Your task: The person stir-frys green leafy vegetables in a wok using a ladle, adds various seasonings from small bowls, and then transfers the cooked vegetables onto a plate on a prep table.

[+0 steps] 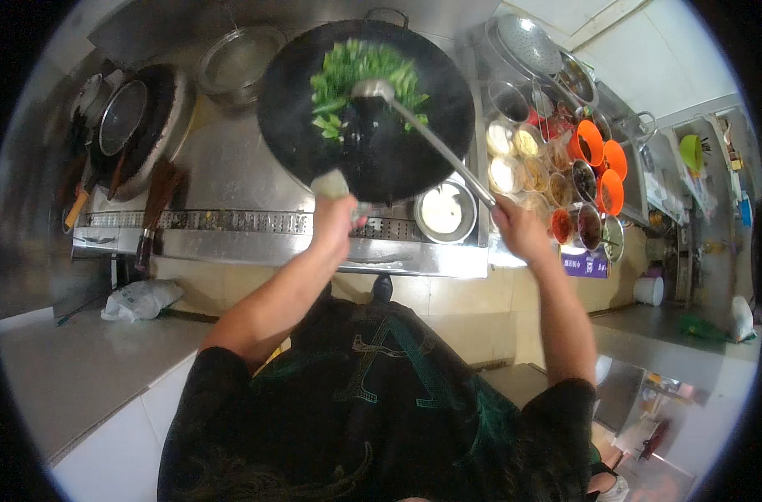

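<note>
A large black wok (pixel 287 141) stands on the steel cooking counter in front of me. Chopped green vegetables (pixel 362 63) lie in its far half, slightly blurred. My left hand (pixel 336 219) is closed around a pale folded cloth (pixel 329 184) at the wok's near rim. Whether a handle lies under the cloth is hidden. In my right hand (pixel 520 231) is the end of a long metal ladle (pixel 440 149). The ladle reaches across the wok, and its bowl is among the greens.
Right of the wok stand a steel bowl of white contents (pixel 442 212), several seasoning tubs (pixel 535 174) and orange bowls (pixel 585 142). A perforated ladle (pixel 529 45) lies behind them. At left are a second wok (pixel 179 119), a steel basin (pixel 233 69) and a bamboo brush (pixel 160 191).
</note>
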Demonstrator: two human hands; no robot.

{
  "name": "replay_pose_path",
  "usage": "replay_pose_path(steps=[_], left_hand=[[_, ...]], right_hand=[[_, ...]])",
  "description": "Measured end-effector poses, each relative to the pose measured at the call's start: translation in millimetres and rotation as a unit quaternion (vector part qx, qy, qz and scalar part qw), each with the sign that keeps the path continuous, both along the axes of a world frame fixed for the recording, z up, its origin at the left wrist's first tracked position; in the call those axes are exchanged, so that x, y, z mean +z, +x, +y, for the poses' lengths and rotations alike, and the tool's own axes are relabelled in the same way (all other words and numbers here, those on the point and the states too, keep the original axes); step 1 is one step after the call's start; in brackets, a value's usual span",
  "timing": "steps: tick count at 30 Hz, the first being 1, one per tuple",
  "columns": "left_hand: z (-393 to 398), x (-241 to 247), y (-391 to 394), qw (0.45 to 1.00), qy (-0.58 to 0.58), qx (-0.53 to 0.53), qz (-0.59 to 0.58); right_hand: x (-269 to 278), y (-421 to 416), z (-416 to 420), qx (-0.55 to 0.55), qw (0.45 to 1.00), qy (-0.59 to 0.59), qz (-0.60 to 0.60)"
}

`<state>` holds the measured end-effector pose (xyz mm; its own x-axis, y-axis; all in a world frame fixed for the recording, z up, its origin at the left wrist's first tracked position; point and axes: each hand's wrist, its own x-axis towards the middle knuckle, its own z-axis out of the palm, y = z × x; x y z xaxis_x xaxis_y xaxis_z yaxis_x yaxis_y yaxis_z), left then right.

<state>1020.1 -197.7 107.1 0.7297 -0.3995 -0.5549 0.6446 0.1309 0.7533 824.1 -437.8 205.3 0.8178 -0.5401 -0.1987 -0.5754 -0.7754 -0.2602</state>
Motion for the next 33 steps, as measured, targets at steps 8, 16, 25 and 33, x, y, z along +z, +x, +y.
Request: replay_pose_path(steps=[8, 16, 25, 33], left_hand=[[-26.2, -36.4, 49.6, 0.999, -0.031, 0.013, -0.028], [-29.2, -44.3, 71.0, 0.997, -0.019, -0.031, 0.07], [126.5, -26.1, 12.8, 0.997, 0.001, -0.058, -0.048], [222.8, -22.9, -2.7, 0.986, 0.076, 0.046, -0.139]], right_hand=[[-71.1, -59.4, 44.1, -0.112, 0.959, 0.194, -0.172], [-173.0, -64.4, 71.3, -0.181, 0.89, 0.341, -0.242], [-44.3, 74.0, 79.7, -0.134, 0.623, 0.741, -0.21], [-11.6, 341.6, 119.4, 0.005, 0.812, 0.564, -0.151]])
